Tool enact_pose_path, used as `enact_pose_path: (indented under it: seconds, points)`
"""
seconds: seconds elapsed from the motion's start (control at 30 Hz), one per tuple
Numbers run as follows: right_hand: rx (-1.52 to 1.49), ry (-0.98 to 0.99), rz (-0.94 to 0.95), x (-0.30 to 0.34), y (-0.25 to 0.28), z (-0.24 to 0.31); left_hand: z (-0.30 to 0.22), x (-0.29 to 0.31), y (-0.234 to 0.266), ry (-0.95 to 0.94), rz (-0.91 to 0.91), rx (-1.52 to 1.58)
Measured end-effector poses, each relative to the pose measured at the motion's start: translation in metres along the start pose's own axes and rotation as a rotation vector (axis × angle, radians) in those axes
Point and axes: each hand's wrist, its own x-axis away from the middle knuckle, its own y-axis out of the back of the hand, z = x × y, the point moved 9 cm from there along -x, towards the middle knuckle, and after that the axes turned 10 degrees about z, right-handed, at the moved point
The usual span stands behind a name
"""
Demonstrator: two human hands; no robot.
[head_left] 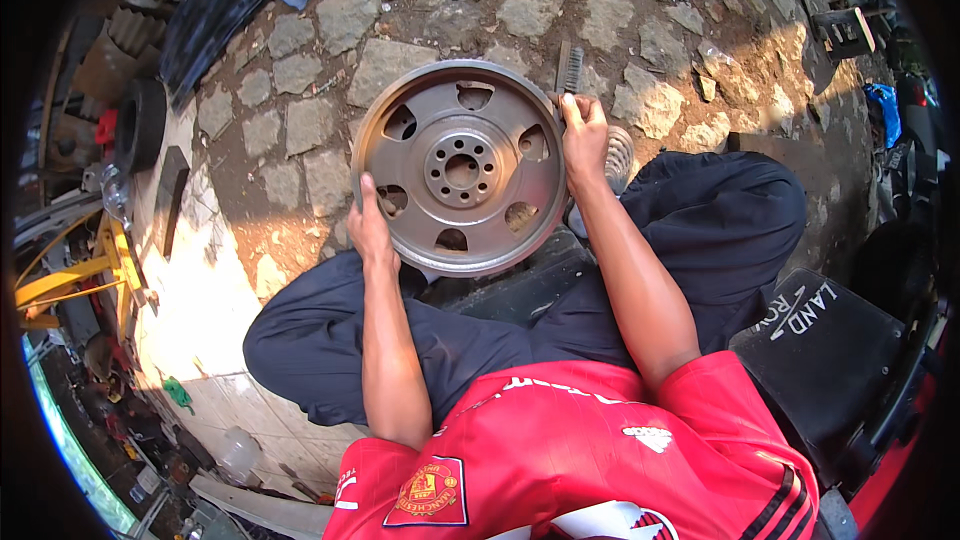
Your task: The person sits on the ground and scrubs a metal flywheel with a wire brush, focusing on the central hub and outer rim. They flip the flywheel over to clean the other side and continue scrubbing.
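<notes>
A round metal flywheel (pixel 415 135) is held in front of me over my lap. It has a ring of bolt holes around its centre hole and several larger windows farther out. My left hand (pixel 372 228) grips its left rim, thumb on the face and fingers hidden behind. A wire brush (pixel 571 68) points away from me beyond the upper right rim. Closed around its handle, my right hand (pixel 586 140) is beside the flywheel's right edge; whether it also touches the rim I cannot tell.
Uneven cobblestones (pixel 345 15) spread out ahead. A dark corrugated sheet (pixel 225 5) lies far left, above a black tyre (pixel 140 125). A yellow metal stand (pixel 115 265) is at left. Near my right knee is a black panel (pixel 830 370); a coil spring (pixel 618 155) shows behind my right hand.
</notes>
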Motion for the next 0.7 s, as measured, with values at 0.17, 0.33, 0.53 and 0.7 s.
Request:
enact_pose_path:
  seconds: [0.17,0.33,0.53,0.7]
  points:
    - [0.076,-0.041,0.020,-0.003,-0.001,-0.005,-0.038,0.028,0.000,-0.088,-0.054,-0.134]
    - [-0.235,-0.021,-0.028,-0.015,0.011,-0.034,-0.073,0.040,-0.013,-0.248,-0.139,-0.330]
    - [-0.506,0.124,-0.119,-0.010,0.031,-0.022,-0.106,0.059,-0.027,-0.440,-0.049,-0.434]
    - [-0.883,0.154,-0.075,-0.001,0.029,0.053,-0.173,0.118,-0.033,-0.747,0.006,-0.358]
